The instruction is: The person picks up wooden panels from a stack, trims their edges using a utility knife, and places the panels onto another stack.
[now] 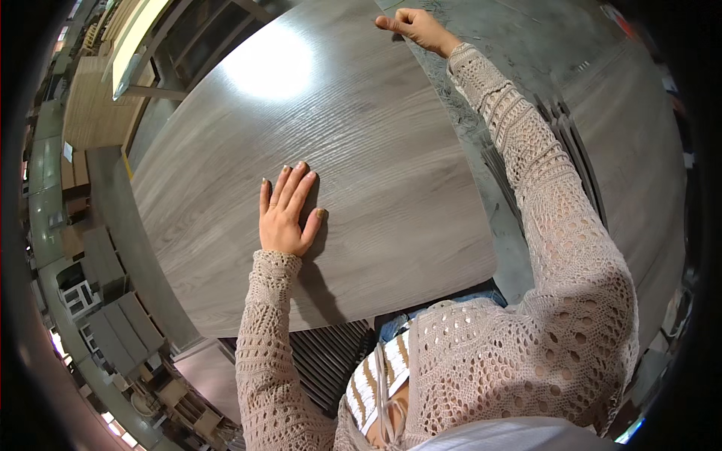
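A large grey-brown wood-grain panel (pixel 391 195) with rounded corners lies flat before me, a bright light reflected on its far part. My left hand (pixel 286 218) rests palm down on its middle, fingers stretched out and thumb spread to the side. Farther off, my right hand (pixel 421 30) is at the panel's right edge near the top of the view. Its fingers are curled and the thumb points left over the edge. Whatever those fingers close on is hidden.
Thin dark shavings litter the grey surface (pixel 511 252) right of the panel. Several stacked dark boards (pixel 575 150) stand beneath my right arm, and another wood-grain panel (pixel 632 120) is beyond. Dark ribbed stacked edges (pixel 331 361) show below the near edge. Wooden boards (pixel 98 105) and cartons stand left.
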Motion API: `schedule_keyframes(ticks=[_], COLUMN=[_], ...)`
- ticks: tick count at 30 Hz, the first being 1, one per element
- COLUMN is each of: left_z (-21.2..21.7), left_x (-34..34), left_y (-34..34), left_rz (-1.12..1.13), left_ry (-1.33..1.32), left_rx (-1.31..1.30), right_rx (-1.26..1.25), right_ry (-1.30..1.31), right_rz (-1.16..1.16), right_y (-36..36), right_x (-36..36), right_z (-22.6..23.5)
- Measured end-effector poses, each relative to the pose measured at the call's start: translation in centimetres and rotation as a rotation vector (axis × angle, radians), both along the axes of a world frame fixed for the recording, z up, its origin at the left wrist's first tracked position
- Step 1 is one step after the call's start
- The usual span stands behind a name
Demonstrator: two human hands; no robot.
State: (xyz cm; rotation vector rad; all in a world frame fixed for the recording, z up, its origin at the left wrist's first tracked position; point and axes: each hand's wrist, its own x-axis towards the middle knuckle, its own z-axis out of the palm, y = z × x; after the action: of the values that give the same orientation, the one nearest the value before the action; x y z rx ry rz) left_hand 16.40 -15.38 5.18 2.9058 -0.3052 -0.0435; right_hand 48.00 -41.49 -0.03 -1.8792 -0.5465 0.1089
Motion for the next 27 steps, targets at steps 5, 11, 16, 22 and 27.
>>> schedule_keyframes(ticks=[5, 11, 16, 22, 27], left_z=[0.2, -0.2, -1.3, -1.7, -2.5], left_x=[0.4, 1.3, 1.7, 3.0, 3.6], left_y=[0.0, 1.0, 1.5, 1.9, 2.1], left_rz=[0.01, -0.012, 0.0, -0.001, -0.017], left_ry=[-0.045, -0.087, -0.133, -0.197, -0.177], left_rx=[0.071, 0.08, 0.075, 0.04, 0.021], right_rx=[-0.192, -0.071, -0.068, -0.147, -0.252], right_ry=[0.063, 0.064, 0.21, 0.199, 0.149], right_rz=[0.021, 0.01, 0.031, -0.041, -0.08], right_y=[-2.9, -5.0, -6.2, -8.8, -11.5], right_x=[-3.1, -8.4, -13.5, -20.0, -25.0], right_z=[1.0, -0.5, 0.8, 2.1, 2.6])
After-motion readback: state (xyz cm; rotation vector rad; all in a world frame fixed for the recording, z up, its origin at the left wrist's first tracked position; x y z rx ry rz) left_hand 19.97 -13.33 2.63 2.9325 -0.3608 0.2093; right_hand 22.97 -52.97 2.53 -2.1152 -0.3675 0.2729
